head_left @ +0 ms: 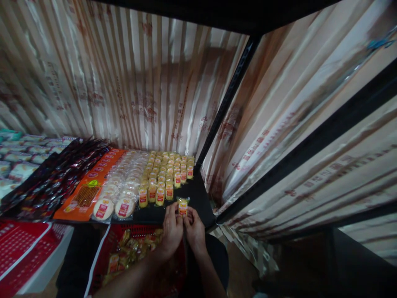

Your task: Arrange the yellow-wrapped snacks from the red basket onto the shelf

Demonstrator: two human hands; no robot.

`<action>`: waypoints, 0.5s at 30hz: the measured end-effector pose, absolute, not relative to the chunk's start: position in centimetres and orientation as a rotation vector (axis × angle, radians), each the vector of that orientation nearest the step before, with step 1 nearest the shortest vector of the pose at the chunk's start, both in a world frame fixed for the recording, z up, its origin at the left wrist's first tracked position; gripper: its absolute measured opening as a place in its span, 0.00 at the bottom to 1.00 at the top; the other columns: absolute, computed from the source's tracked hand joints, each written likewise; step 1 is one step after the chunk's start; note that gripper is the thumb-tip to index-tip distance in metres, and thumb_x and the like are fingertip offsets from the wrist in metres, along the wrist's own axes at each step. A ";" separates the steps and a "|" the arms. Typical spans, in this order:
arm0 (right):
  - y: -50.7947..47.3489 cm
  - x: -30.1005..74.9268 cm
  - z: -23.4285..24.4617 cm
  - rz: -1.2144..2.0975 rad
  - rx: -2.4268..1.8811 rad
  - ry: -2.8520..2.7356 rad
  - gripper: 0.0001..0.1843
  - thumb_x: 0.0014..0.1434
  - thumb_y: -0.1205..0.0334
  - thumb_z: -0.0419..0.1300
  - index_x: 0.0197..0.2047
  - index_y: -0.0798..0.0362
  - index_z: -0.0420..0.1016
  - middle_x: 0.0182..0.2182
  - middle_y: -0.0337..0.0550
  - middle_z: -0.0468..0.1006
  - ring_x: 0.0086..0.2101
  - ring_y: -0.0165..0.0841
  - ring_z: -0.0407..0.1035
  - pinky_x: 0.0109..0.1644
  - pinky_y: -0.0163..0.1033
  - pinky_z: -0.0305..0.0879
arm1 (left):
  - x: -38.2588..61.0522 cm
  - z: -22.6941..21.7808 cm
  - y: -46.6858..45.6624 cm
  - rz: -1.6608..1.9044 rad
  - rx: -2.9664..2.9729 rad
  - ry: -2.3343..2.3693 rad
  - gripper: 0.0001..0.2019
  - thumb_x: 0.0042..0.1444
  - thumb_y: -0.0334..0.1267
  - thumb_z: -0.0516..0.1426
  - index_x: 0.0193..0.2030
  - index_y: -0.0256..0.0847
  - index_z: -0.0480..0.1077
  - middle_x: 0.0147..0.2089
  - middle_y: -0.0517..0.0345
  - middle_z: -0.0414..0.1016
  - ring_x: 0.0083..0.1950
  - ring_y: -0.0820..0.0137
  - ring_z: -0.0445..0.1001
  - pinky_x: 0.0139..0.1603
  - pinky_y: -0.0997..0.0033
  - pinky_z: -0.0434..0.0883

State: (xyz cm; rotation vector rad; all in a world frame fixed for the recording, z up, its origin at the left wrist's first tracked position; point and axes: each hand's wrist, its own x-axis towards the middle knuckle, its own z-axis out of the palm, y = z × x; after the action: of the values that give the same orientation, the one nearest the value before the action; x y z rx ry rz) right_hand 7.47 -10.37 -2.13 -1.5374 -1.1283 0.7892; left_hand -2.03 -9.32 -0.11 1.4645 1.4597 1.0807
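Left hand (173, 229) and right hand (195, 231), both closed at the fingertips on one small yellow packet (182, 207) with a red-and-white label, which they hold upright between them at the front edge of a black shelf (200, 194); whether its base touches the shelf cannot be told. Beneath the forearms, a red basket (139, 229) with a pale rim contains loose packets (133, 250) in yellow wrapping, lying at mixed angles. To its left, a second red basket (21, 238), perforated, is partly cut off by the picture's edge.

On the shelf, just beyond the held packet, similar yellow packets (160, 195) stand in close columns running back from the front. Beside them, leftward in order: two columns of round, pale packets (104, 209) with red labels; an orange bag (83, 196) picturing brown sticks; overlapping dark, glossy bags (58, 178); and white packets (21, 170) in rows. Behind, pleated sheeting (124, 91) with reddish print forms the backdrop, crossed at right by a slanting black post (231, 91).
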 end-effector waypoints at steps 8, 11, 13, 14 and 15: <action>-7.2 9.4 -2.4 0.702 -1.573 -1.084 0.17 0.50 0.56 0.55 0.43 0.54 0.69 0.38 0.49 0.79 0.36 0.35 0.75 0.44 0.40 0.70 | 0.4 1.7 -6.1 0.873 1.531 1.539 0.21 0.54 0.30 0.47 0.55 0.30 0.64 0.55 0.45 0.68 0.58 0.66 0.64 0.62 0.69 0.58; -5.9 10.0 -2.5 0.664 -1.598 -1.072 0.17 0.50 0.54 0.54 0.42 0.53 0.69 0.37 0.49 0.79 0.35 0.35 0.75 0.44 0.41 0.70 | 1.3 1.8 -4.7 0.792 1.547 1.567 0.20 0.56 0.31 0.47 0.56 0.31 0.63 0.56 0.45 0.67 0.59 0.66 0.63 0.63 0.70 0.57; -5.0 10.4 -2.5 0.641 -1.621 -1.075 0.16 0.50 0.54 0.53 0.41 0.53 0.69 0.37 0.49 0.79 0.35 0.35 0.75 0.43 0.40 0.70 | 1.9 1.7 -3.8 0.762 1.548 1.565 0.21 0.57 0.32 0.47 0.57 0.32 0.63 0.57 0.47 0.67 0.59 0.67 0.63 0.62 0.71 0.57; -4.6 10.6 -2.5 0.626 -1.638 -1.077 0.16 0.50 0.55 0.53 0.40 0.53 0.69 0.36 0.48 0.79 0.35 0.35 0.75 0.43 0.40 0.70 | 2.1 1.6 -3.4 0.756 1.547 1.560 0.21 0.57 0.32 0.47 0.57 0.33 0.63 0.57 0.47 0.67 0.59 0.67 0.64 0.62 0.72 0.57; -4.1 10.8 -2.5 0.609 -1.655 -1.078 0.16 0.50 0.55 0.53 0.40 0.53 0.69 0.36 0.49 0.79 0.35 0.35 0.75 0.43 0.39 0.70 | 2.4 1.5 -3.0 0.754 1.545 1.555 0.21 0.57 0.32 0.47 0.57 0.33 0.62 0.57 0.47 0.67 0.59 0.68 0.64 0.62 0.73 0.57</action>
State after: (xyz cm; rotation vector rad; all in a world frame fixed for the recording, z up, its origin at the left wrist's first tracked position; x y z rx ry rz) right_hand 10.82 -4.11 -2.48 -1.6548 -1.0778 0.6094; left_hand 2.41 -2.98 1.53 1.5446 1.5549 0.7536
